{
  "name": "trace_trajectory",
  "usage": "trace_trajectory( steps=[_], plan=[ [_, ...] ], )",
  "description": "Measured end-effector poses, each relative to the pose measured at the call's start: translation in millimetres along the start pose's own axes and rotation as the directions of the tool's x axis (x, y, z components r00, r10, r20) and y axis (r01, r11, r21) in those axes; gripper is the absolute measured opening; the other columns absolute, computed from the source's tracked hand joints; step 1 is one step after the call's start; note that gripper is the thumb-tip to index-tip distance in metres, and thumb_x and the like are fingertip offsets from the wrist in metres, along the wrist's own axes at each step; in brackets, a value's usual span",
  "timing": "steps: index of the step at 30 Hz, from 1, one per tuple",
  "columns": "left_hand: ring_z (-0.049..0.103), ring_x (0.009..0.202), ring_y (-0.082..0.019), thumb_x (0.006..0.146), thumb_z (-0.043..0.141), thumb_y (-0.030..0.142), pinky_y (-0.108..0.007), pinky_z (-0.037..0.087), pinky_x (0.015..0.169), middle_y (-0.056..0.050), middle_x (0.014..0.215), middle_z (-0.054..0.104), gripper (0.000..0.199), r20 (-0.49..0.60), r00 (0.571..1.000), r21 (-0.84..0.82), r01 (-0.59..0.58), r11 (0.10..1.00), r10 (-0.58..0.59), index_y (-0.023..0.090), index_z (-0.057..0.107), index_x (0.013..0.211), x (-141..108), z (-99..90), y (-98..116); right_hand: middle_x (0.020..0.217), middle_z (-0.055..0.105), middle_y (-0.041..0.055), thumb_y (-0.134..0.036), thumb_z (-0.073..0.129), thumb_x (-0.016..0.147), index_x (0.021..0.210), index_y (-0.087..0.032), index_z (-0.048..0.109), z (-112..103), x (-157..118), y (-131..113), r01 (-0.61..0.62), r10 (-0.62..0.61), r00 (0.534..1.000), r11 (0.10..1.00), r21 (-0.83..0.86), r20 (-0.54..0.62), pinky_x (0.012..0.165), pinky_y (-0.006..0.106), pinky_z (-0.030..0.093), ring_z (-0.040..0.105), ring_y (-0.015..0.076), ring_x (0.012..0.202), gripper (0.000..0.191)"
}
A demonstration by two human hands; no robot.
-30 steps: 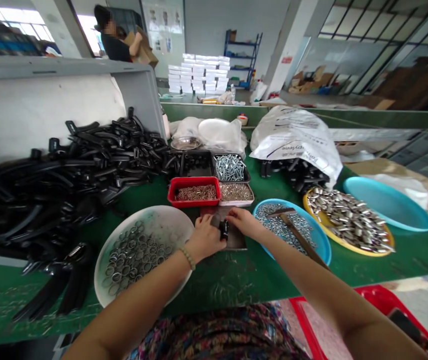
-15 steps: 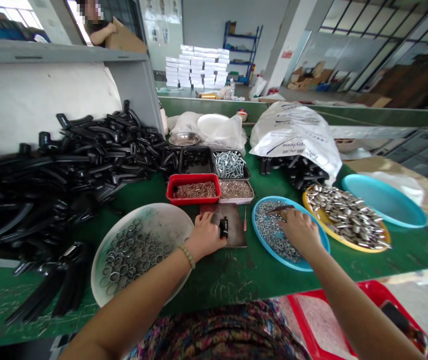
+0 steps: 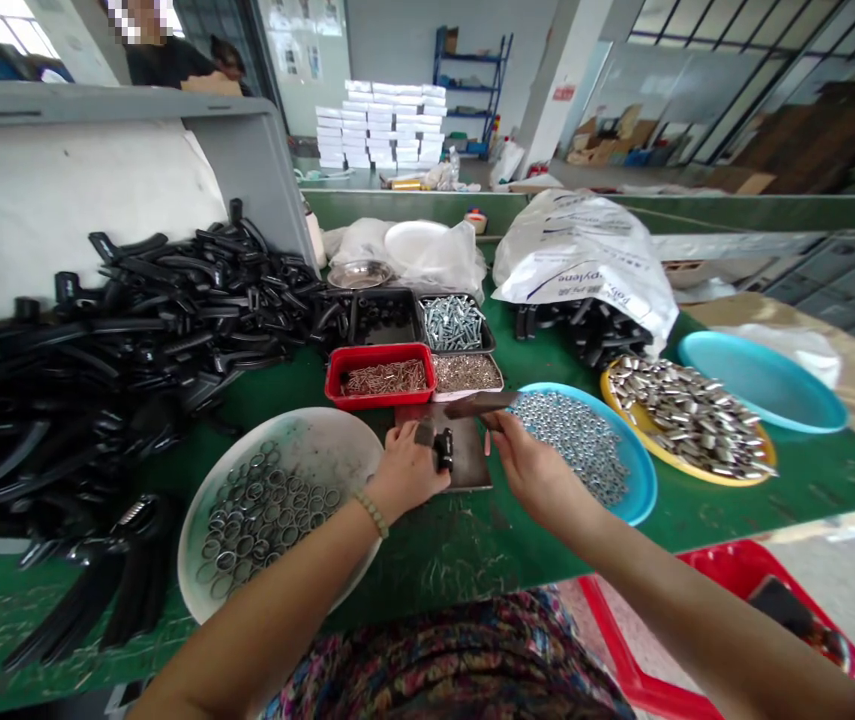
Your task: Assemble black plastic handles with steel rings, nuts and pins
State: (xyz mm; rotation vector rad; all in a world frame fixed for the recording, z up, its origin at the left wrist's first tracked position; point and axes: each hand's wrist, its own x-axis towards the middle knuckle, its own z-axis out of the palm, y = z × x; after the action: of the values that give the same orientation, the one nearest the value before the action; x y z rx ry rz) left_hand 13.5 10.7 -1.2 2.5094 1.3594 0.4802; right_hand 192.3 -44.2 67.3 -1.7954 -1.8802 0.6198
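Note:
My left hand (image 3: 410,468) is closed around a small black part (image 3: 445,450), most of it hidden by the fingers, over a flat metal plate (image 3: 472,475). My right hand (image 3: 536,465) grips a long dark tool (image 3: 481,403) whose exact kind I cannot make out. It lies roughly level above the plate's far edge, beyond the black part. To the right of the plate stands a blue tray (image 3: 641,500) of small metal nuts (image 3: 577,440). A white basin (image 3: 198,500) with metal rings (image 3: 269,510) sits beside my left forearm.
Black curved handles (image 3: 172,310) are heaped at left. Behind the plate stand a red bin (image 3: 333,385) of thin fasteners and a tray of bolts (image 3: 453,322). A yellow tray (image 3: 697,468) holds metal cylinders. A white sack (image 3: 584,250) covers more black parts. People (image 3: 172,60) are in the background.
My right hand has moved left from over the blue tray to beside the plate, bringing the dark tool with it. My left hand stays on the black part.

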Motion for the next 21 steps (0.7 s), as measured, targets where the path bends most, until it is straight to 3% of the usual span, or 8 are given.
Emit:
trace_trajectory(
  steps=[4, 8, 10, 11, 13, 16, 18, 21],
  plan=[
    [0.046, 0.112, -0.028, 0.073, 0.059, 0.028, -0.042, 0.032, 0.096, -0.013, 0.115, 0.056, 0.047, 0.023, 1.000, 0.028, -0.012, 1.000, 0.012, 0.016, 0.053, 0.117, -1, 1.1, 1, 0.099, 0.069, 0.0086, -0.035, 0.032, 0.096, 0.126, -0.026, 0.046, -3, 2, 26, -0.052, 0.069, 0.993, 0.984, -0.172, 0.096, 0.073, 0.031, 0.045, 0.066, 0.0229, 0.082, 0.035],
    [0.045, 0.116, -0.031, 0.073, 0.057, 0.027, -0.048, 0.031, 0.098, -0.011, 0.121, 0.055, 0.047, 0.086, 0.996, -0.077, -0.021, 0.997, 0.028, 0.023, 0.056, 0.120, 7, -3.4, 0, 0.112, 0.062, 0.0123, -0.037, 0.028, 0.096, 0.135, -0.027, 0.037, -14, -8, 76, -0.287, 0.233, 0.955, 0.877, -0.385, -0.183, 0.069, 0.034, 0.046, 0.066, 0.0247, 0.083, 0.041],
    [0.047, 0.116, -0.031, 0.077, 0.053, 0.030, -0.047, 0.034, 0.098, -0.011, 0.119, 0.057, 0.042, 0.144, 0.988, -0.349, 0.101, 0.932, -0.053, 0.021, 0.059, 0.117, 15, -11.4, 0, 0.106, 0.062, 0.0140, -0.037, 0.031, 0.095, 0.137, -0.025, 0.038, -20, -13, 103, -0.400, 0.314, 0.916, 0.776, -0.488, -0.251, 0.065, 0.035, 0.047, 0.065, 0.0251, 0.078, 0.044],
    [0.050, 0.114, -0.029, 0.079, 0.049, 0.033, -0.045, 0.037, 0.096, -0.011, 0.116, 0.060, 0.042, 0.208, 0.972, -0.542, 0.206, 0.814, -0.108, 0.018, 0.059, 0.117, 18, -16.9, -1, 0.105, 0.061, 0.0134, -0.037, 0.034, 0.095, 0.135, -0.025, 0.041, -24, -14, 116, -0.414, 0.325, 0.910, 0.750, -0.515, -0.257, 0.066, 0.034, 0.047, 0.065, 0.0248, 0.079, 0.043],
    [0.058, 0.104, -0.027, 0.084, 0.041, 0.037, -0.041, 0.046, 0.088, -0.012, 0.105, 0.065, 0.043, 0.401, 0.904, -0.830, 0.426, 0.359, -0.147, 0.013, 0.058, 0.115, 24, -29.2, -3, 0.107, 0.061, 0.0116, -0.037, 0.040, 0.093, 0.128, -0.026, 0.050, -40, -14, 142, -0.416, 0.318, 0.909, 0.740, -0.529, -0.270, 0.073, 0.032, 0.047, 0.062, 0.0235, 0.090, 0.038],
    [0.065, 0.087, -0.025, 0.086, 0.039, 0.033, -0.040, 0.053, 0.076, -0.015, 0.091, 0.067, 0.040, 0.566, 0.822, -0.804, 0.534, -0.262, -0.062, 0.008, 0.058, 0.110, 27, -44.9, -2, 0.111, 0.058, 0.0150, -0.028, 0.041, 0.092, 0.113, -0.018, 0.061, -81, -8, 182, -0.514, 0.357, 0.853, 0.699, -0.496, -0.381, 0.083, 0.032, 0.044, 0.057, 0.0238, 0.102, 0.031],
    [0.066, 0.082, -0.024, 0.086, 0.041, 0.031, -0.039, 0.055, 0.072, -0.015, 0.090, 0.067, 0.036, 0.560, 0.828, -0.757, 0.493, -0.429, -0.037, 0.008, 0.058, 0.109, 27, -50.1, 4, 0.106, 0.059, 0.0196, -0.018, 0.044, 0.088, 0.102, -0.011, 0.065, -111, -2, 210, -0.610, 0.415, 0.785, 0.649, -0.455, -0.460, 0.079, 0.036, 0.045, 0.058, 0.0265, 0.097, 0.026],
    [0.067, 0.078, -0.021, 0.085, 0.050, 0.028, -0.034, 0.056, 0.067, -0.010, 0.090, 0.067, 0.031, 0.523, 0.843, -0.778, 0.410, -0.477, -0.128, 0.014, 0.055, 0.112, 25, -49.4, 24, 0.088, 0.062, 0.0196, -0.006, 0.056, 0.076, 0.078, -0.008, 0.068, -139, 7, 243, -0.689, 0.464, 0.710, 0.612, -0.388, -0.529, 0.072, 0.037, 0.043, 0.060, 0.0264, 0.086, 0.013]
  ],
)
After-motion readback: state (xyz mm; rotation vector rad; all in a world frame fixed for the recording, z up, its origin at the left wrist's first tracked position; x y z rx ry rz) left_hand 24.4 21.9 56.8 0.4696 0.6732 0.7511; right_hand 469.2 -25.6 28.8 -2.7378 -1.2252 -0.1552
